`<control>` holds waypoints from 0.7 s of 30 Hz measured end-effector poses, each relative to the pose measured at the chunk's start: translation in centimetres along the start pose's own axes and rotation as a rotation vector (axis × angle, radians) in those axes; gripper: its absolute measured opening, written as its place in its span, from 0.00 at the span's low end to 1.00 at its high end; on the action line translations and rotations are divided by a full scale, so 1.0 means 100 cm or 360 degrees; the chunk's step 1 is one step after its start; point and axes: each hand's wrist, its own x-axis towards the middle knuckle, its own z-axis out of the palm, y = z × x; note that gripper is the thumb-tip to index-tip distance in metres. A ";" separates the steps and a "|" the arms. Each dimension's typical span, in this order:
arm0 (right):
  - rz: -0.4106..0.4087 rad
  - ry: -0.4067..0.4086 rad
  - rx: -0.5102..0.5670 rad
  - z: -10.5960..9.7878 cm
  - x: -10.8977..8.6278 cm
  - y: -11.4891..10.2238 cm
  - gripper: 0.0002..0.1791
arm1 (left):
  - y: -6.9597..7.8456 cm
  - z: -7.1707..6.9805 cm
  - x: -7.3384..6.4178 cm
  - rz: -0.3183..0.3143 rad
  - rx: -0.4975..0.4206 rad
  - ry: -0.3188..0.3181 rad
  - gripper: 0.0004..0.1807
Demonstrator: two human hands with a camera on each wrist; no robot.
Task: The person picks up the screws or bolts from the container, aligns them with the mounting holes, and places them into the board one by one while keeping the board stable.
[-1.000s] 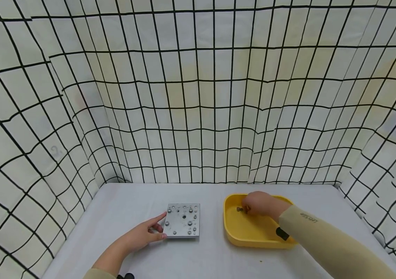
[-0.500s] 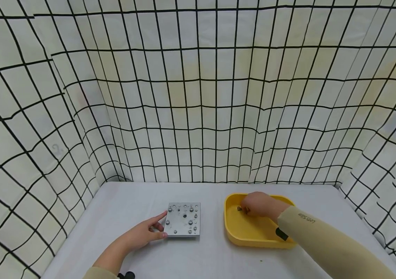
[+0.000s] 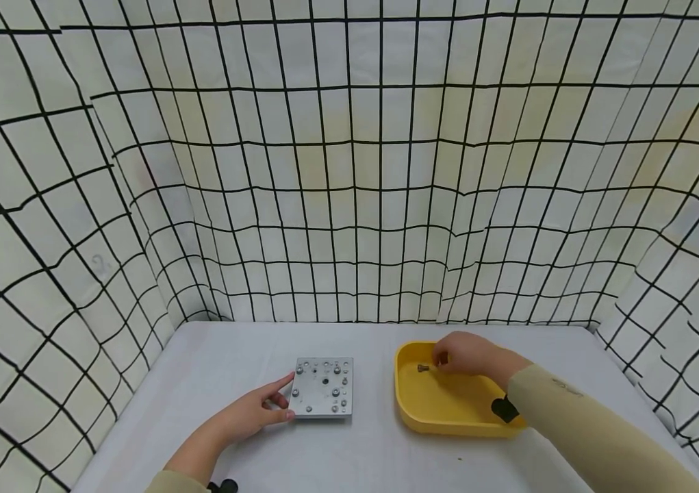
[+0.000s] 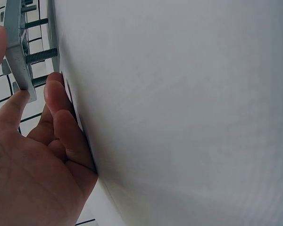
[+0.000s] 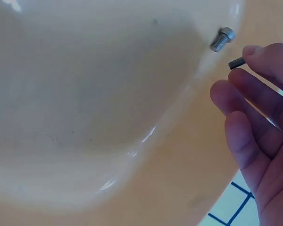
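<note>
Thumb and forefinger extended, my left hand [image 3: 255, 413] touches the left side of a square metal plate [image 3: 313, 402]. Several screw heads dot its top. Seen from the left wrist, threaded screw shanks [image 4: 41, 56] stick out beneath the plate, and the hand's other fingers bend below its edge. Over the far left part of a yellow tray [image 3: 407, 418] is my right hand [image 3: 469, 356]. In the right wrist view it pinches a small screw [image 5: 236, 63] between thumb and forefinger, its head hidden. Another screw [image 5: 222, 39] lies in the tray beside these fingertips.
A white-covered table [image 3: 374, 452] lies under everything, with a tiny dark speck [image 3: 460, 459] in front of the tray. White walls with a black grid [image 3: 349, 205] close in the back and both sides.
My right hand has risen slightly and shifted right in the tray, uncovering the screw lying there. The left hand and the plate have stayed put.
</note>
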 end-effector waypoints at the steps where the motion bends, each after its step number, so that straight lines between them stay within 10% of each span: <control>1: 0.0000 0.0011 0.0044 -0.001 -0.001 0.000 0.01 | 0.000 0.000 0.000 0.0010 0.0002 -0.0001 0.47; 21: 0.0058 0.0106 0.0638 -0.011 -0.014 0.004 0.05 | -0.001 0.000 -0.001 0.0024 -0.0009 -0.0001 0.47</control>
